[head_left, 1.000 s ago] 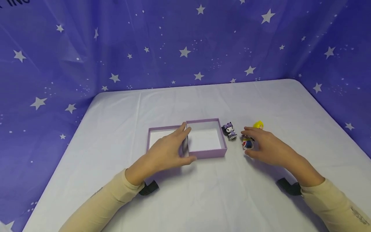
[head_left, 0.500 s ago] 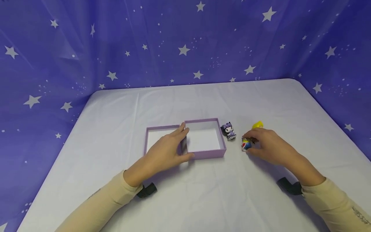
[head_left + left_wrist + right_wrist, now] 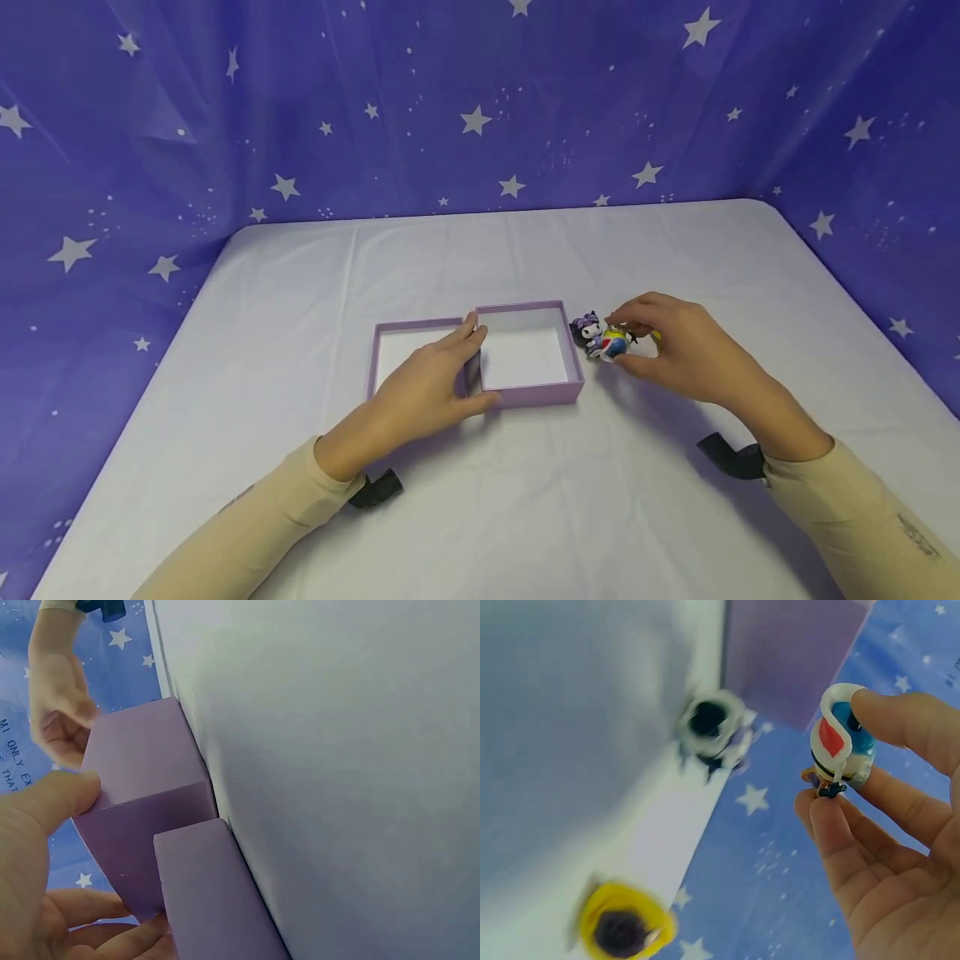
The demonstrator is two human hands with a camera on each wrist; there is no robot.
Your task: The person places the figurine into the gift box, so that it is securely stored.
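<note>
My left hand (image 3: 423, 383) holds the left side of a shallow purple box (image 3: 532, 397) with a white inside, thumb at its near corner and fingertips at the far one. In the left wrist view that thumb (image 3: 71, 795) lies on the box's edge. Just right of the box, my right hand (image 3: 693, 350) pinches a small toy figurine (image 3: 842, 739) in white, red, blue and yellow, held off the table. A black-and-purple figurine (image 3: 587, 326) stands against the box's right side, partly overlapped by the held one.
A second purple box part (image 3: 372, 358) lies open at the left, partly under my left hand. A yellow figurine (image 3: 622, 922) stands on the table behind my right hand. White cloth (image 3: 480, 517) covers the table, with a starry purple curtain (image 3: 420, 108) behind.
My right hand has closed round the figurine and lifted it up and left, towards the box and the black-and-purple figurine. My left hand stays on the box.
</note>
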